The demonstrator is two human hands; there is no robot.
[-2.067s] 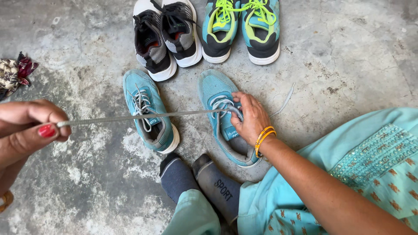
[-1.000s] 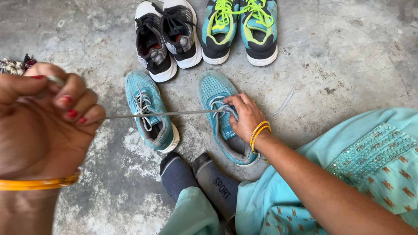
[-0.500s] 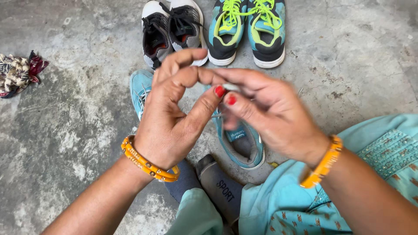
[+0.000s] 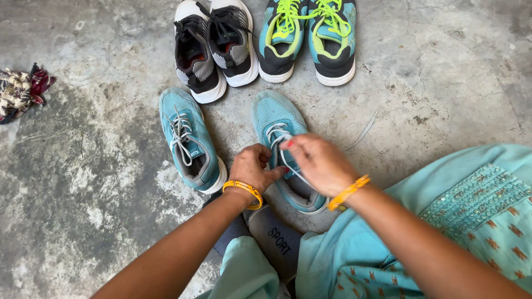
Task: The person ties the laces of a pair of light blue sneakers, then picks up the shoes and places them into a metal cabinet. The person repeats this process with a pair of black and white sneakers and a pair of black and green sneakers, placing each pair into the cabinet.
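Two light blue sneakers lie on the concrete floor in front of my socked feet [image 4: 266,230]. The right sneaker [image 4: 275,119] has its grey lace [image 4: 277,134] partly threaded. My right hand [image 4: 318,162] is over this shoe's tongue, pinching the lace end between finger and thumb. My left hand [image 4: 252,166] rests on the shoe's left side, fingers curled against its collar. The other end of the lace [image 4: 363,132] trails on the floor to the right. The left sneaker [image 4: 188,141] lies laced beside them, untouched.
Further off stand a black-and-white pair of sneakers [image 4: 213,47] and a teal pair with neon yellow laces [image 4: 307,36]. A crumpled patterned cloth [image 4: 19,91] lies at the far left. My turquoise garment [image 4: 443,221] fills the lower right.
My left hand had pulled the lace taut far to the left, then both hands met up close. Now both have dropped onto the right blue sneaker, the lace end in my right hand.
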